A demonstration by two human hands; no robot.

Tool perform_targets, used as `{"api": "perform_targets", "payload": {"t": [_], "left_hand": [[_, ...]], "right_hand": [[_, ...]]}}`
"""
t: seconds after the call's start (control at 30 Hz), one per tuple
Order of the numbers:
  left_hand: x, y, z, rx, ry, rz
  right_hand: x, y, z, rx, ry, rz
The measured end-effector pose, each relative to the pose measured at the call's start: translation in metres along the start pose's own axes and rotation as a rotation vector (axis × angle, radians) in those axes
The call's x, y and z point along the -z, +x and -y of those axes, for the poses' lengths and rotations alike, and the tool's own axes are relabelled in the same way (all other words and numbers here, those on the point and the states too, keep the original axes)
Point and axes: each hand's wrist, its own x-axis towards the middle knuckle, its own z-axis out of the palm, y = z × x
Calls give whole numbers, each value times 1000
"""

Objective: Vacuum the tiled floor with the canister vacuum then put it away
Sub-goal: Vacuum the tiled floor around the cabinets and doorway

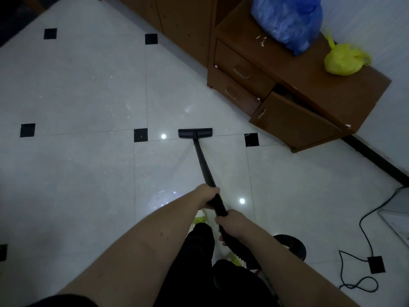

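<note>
You're mid-vacuuming — left hand [209,194] and right hand [232,224] both clamp the wand [202,161], floor head [195,132] flat on the tiled floor [88,96] near the cabinet [294,100] — sweep left toward the crumbs next.

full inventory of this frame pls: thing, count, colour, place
tiled floor: 1, pale with small black inset squares, most of view
debris bits: many, whitish, scattered on floor at left
floor head: 1, black, on floor at centre
wand: 1, black, from floor head back to the hands
cabinet: 1, brown, upper right, two drawers, one lower door ajar
blue bag: 1, on cabinet top
yellow bag: 1, on cabinet top, right of the blue one
cable: 1, black, floor at right
left hand: 1, grips wand, further forward
right hand: 1, grips wand, nearer the body
</note>
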Motion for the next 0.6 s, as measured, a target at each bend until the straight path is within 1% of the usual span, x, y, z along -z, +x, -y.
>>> {"api": "perform_targets", "payload": {"t": [0.13, 0.27, 0.4, 0.53, 0.6], "left_hand": [[-5, 2, -1, -20, -24, 1], [-24, -1, 7, -3, -11, 13], [-56, -11, 23, 9, 6, 34], [-100, -23, 48, 21, 16, 76], [-124, -29, 61, 31, 38, 99]], "right_hand": [[2, 6, 1, 13, -41, -37], [9, 2, -18, 10, -57, -52], [19, -10, -51, 22, -67, -72], [34, -27, -98, 11, -48, -64], [43, -33, -125, 25, -92, -72]]}}
